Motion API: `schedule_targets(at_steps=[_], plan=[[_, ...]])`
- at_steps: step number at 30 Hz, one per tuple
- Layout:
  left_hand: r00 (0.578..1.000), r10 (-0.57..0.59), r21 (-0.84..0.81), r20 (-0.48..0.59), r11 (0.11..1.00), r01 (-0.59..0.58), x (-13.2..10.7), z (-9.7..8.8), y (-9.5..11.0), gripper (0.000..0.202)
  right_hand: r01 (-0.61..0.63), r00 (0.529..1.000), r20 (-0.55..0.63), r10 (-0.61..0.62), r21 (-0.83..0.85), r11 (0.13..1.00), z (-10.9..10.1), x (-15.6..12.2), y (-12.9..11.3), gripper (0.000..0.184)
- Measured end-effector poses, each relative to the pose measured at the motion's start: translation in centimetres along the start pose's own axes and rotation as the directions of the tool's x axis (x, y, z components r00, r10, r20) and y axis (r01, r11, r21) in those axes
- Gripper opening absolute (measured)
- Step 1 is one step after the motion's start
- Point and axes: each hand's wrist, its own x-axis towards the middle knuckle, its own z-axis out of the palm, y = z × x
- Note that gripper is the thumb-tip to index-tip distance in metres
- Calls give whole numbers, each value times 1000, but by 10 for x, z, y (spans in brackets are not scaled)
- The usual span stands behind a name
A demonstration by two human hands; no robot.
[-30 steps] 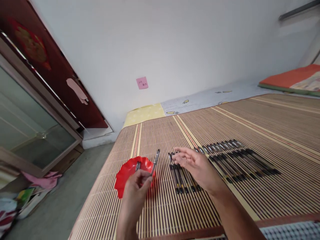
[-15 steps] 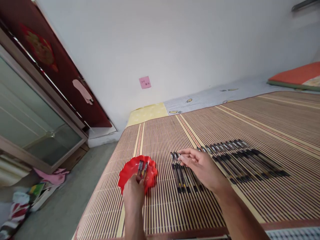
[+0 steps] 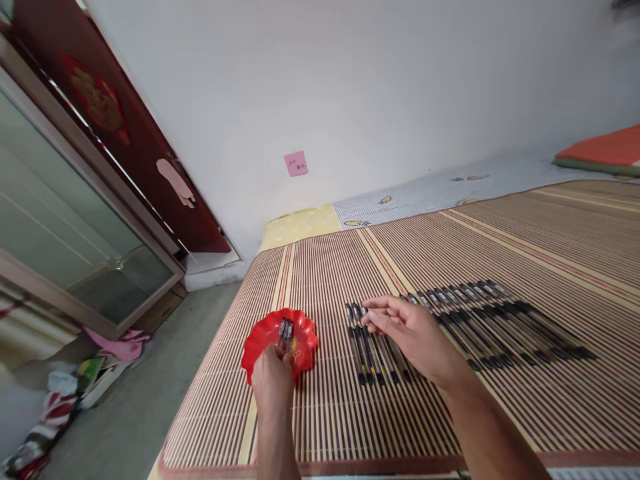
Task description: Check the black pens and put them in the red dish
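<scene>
Neatly Ranked: Pens [image 3: 356, 343] Line a Mat [image 3: 330, 427], With More in a Red Bowl [image 3: 251, 343]

A person's left hand [image 3: 273, 377] reaches over the near rim of the bowl, its fingers bunched at the near ends of the few pens lying inside. Those pens point away from the fingertips, side by side, and the curved rim probably keeps them from rolling off. Whether the fingers pinch a pen or merely rest there cannot be told, as the back of the hand hides them.

To the right, the other hand, the right hand [image 3: 417, 333], hangs over the row with fingers loosely curled and parted, no pen visible in its grasp. Any contact between its fingertips and the pens beneath is hard to make out.

The row starts just left of those fingertips, runs behind the hand and spreads well to its right, the farther pens slanting more. All lie lengthwise away from the person, apparently so each can be reached singly; the slatted mat may help stop them rolling. The bowl sits apart from the row, seemingly placed within easy reach of the left arm. Beyond both hands, a pink note [image 3: 296, 163] hangs on the wall [image 3: 380, 87].
</scene>
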Motion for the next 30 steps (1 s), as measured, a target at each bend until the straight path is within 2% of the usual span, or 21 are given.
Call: schedule_targets(at_steps=[12,22,30], plan=[[1000,-19,44,-21,999,20,8,4,-9,6,-1,1000,17,1,-2,1000,-7,-2,2,32],[1000,1,182,-31,983,5,8,-1,-9,25,-10,1000,10,10,5,1000,-10,-1,3,34],[1000,8,175,-16,985,-5,14,6,-13,14,-7,1000,0,7,14,1000,-11,-1,0,34]])
